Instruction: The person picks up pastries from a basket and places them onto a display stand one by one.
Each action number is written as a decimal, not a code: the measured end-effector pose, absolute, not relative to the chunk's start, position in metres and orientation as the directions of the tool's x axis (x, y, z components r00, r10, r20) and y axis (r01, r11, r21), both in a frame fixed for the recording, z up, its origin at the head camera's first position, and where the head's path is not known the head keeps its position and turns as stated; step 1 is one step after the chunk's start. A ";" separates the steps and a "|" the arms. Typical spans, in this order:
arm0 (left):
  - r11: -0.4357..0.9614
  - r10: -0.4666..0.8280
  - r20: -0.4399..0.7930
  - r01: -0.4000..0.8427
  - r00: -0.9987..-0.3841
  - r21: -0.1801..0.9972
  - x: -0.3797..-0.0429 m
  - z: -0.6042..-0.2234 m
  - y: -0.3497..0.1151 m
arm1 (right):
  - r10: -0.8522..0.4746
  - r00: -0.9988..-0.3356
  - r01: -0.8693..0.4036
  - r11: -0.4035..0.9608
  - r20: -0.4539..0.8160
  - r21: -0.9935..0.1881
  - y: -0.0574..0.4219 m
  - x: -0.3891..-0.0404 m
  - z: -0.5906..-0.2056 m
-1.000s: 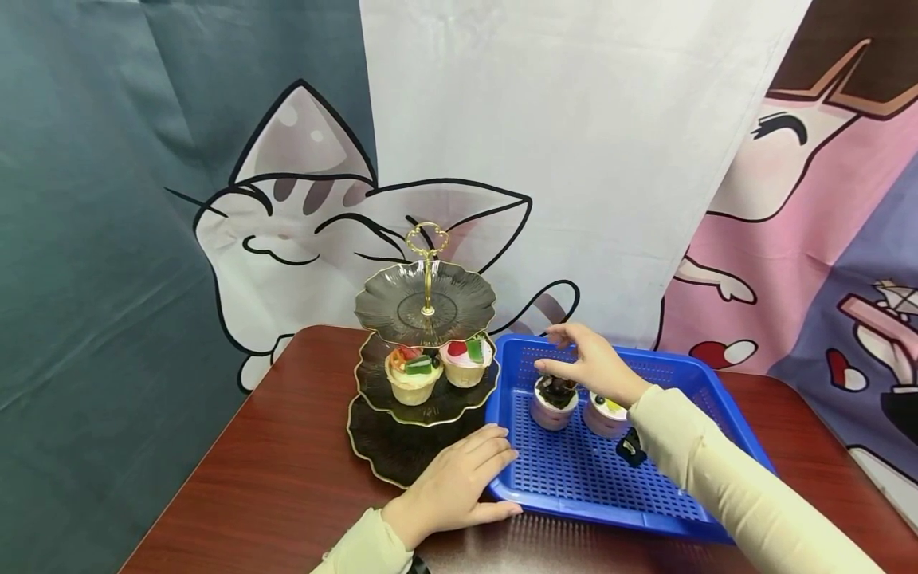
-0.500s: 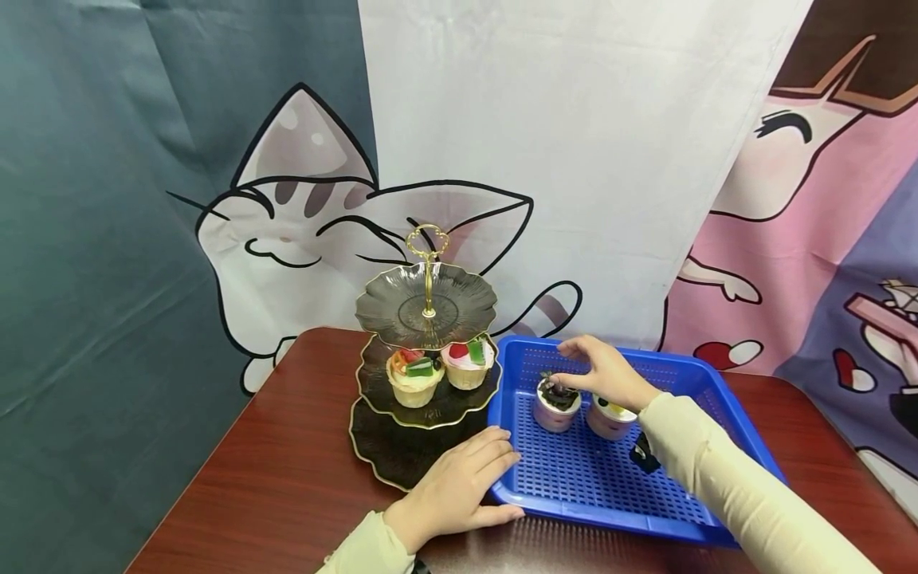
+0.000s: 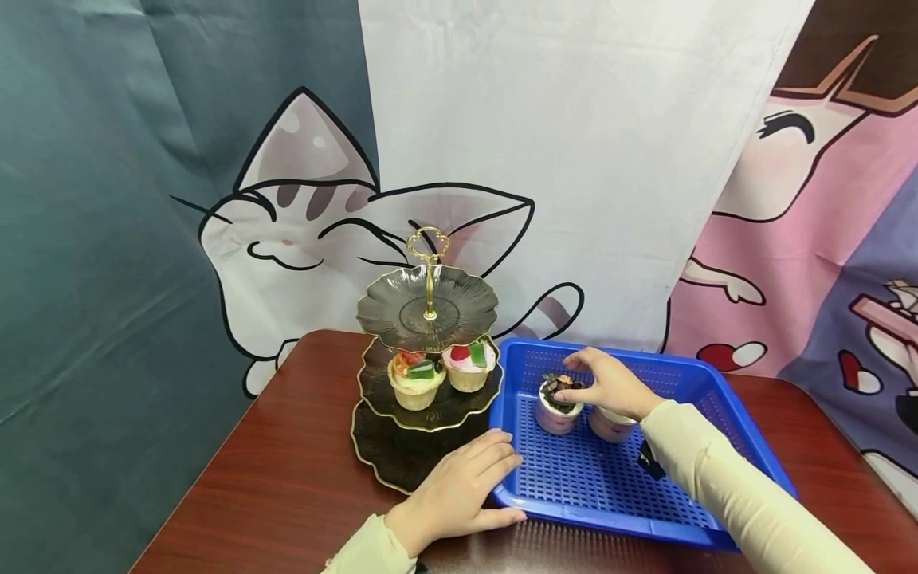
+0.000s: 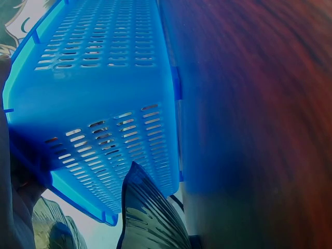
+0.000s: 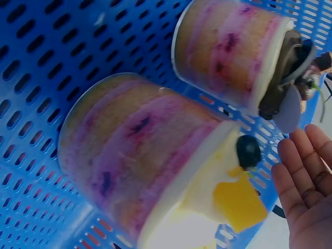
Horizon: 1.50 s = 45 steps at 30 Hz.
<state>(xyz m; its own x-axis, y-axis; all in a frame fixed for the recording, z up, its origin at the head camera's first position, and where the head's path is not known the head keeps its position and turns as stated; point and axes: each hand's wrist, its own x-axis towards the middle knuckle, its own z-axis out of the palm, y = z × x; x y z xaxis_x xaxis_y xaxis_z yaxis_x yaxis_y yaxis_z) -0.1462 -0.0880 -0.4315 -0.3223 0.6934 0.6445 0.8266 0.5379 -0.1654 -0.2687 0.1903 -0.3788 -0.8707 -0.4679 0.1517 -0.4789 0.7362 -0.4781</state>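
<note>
My right hand (image 3: pixel 611 386) hovers over the blue plastic basket (image 3: pixel 610 522), thumb and fingers beside the dark topping of a layered cake cup (image 3: pixel 555 420). In the right wrist view its fingers (image 5: pixel 296 192) are only gently bent, and I see no grip on the cup. A second cake cup (image 5: pixel 129 140), with yellow fruit and a dark berry on white cream, stands beside the first; the hand partly covers it in the head view. My left hand (image 3: pixel 455 490) lies with extended fingers at the basket's left front corner, touching the rim.
Left of the basket stands a three-tier dark stand (image 3: pixel 430 307) with gold edges and handle. Its middle tier bears a green-and-orange topped tart (image 3: pixel 416 391) and a red-and-green topped one (image 3: pixel 468 375). Everything stands on a reddish wooden table (image 3: pixel 237 478) before a cartoon cloth.
My right hand has come down and slightly right, nearer the dark-topped cup, covering more of the yellow-topped one. My left hand has stayed at the basket corner.
</note>
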 end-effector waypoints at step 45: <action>0.561 0.687 0.605 0.823 -0.401 -0.092 -0.143 -0.429 -0.087 | -0.530 -0.833 -0.553 0.803 0.159 -0.222 0.188 -0.275 -0.408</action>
<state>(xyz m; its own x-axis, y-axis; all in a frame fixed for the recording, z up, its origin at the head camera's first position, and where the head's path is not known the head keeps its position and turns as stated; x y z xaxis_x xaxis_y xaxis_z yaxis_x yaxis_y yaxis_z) -0.1425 -0.0872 -0.4288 -0.4011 0.6874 0.6055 0.8225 0.5612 -0.0923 -0.2754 0.1880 -0.4081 -0.8333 -0.5296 0.1586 -0.5527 0.8034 -0.2216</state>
